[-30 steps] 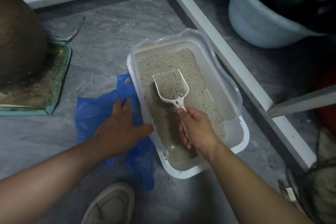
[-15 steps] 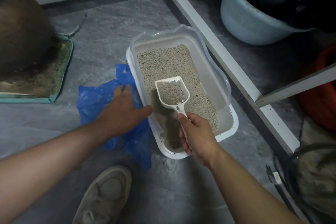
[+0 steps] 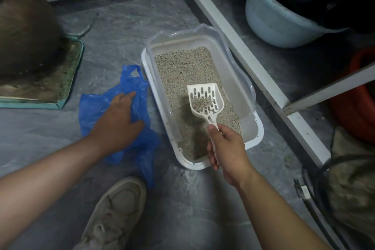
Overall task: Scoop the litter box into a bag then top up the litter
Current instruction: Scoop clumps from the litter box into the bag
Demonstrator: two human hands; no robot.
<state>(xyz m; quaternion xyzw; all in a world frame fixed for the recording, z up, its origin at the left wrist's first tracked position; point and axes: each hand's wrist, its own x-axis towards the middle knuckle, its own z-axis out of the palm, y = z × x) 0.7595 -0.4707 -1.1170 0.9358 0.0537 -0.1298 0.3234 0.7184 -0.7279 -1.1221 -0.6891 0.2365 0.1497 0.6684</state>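
A white litter box (image 3: 256, 140) with a clear rim guard sits on the grey floor, holding pale grey litter (image 3: 182, 67). My right hand (image 3: 228, 148) grips the handle of a white slotted scoop (image 3: 205, 97), lifted above the litter with a small clump of grains left in its bowl. A crumpled blue plastic bag (image 3: 97, 103) lies flat on the floor just left of the box. My left hand (image 3: 118, 122) rests on the bag, fingers closing into its folds.
A white frame rail (image 3: 243, 46) runs diagonally right of the box. Behind it stand a pale blue basin (image 3: 269, 20) and a red tub (image 3: 357, 103). A large brown pot (image 3: 24, 26) on a green tray (image 3: 70, 89) is at left. My shoe (image 3: 115, 215) is below.
The scoop has risen and most litter has sifted out through its slots. My left hand left the box's edge and moved left onto the blue bag.
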